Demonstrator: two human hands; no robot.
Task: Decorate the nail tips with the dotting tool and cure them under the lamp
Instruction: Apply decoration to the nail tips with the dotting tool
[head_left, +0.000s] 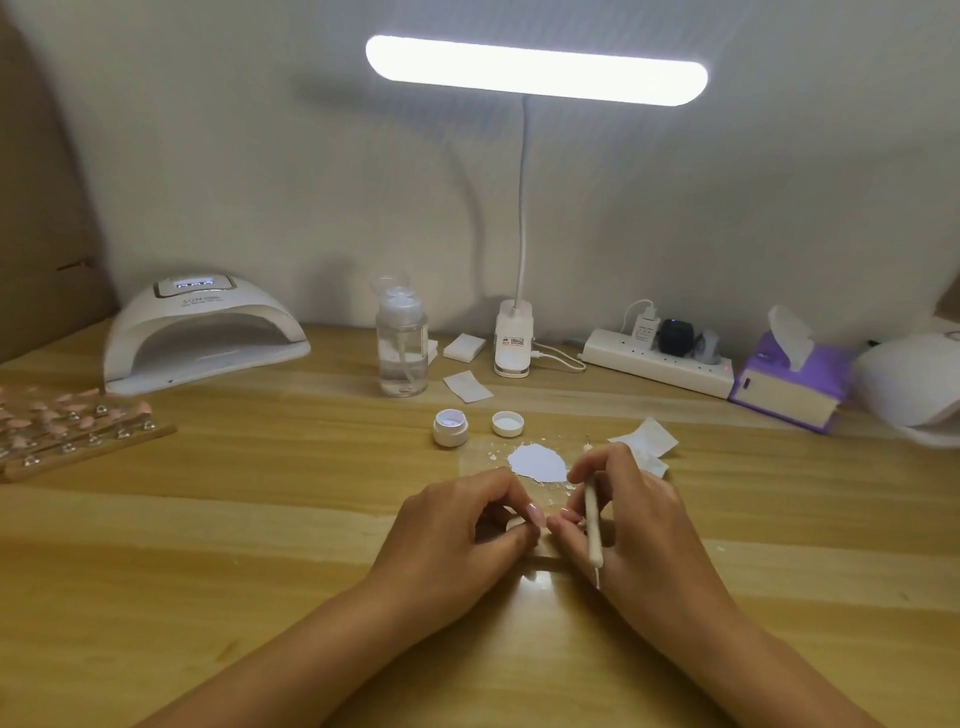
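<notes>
Lower centre of frame: left hand (453, 530) curled, pinching a small piece (536, 515), probably a tip, too small to confirm. Right hand (639, 519) gripping dotting tool (590, 519) pen-style. Reads as dotting step. Next: reload from white gel blob (537, 464) just beyond. Further back: open jar (450, 427), lid (507, 423). Left edge: rack of nail tips (78, 431), lying near route to curing lamp (202, 332), upper left.

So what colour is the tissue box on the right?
Purple and white tissue box, clearest in the head view.
</notes>
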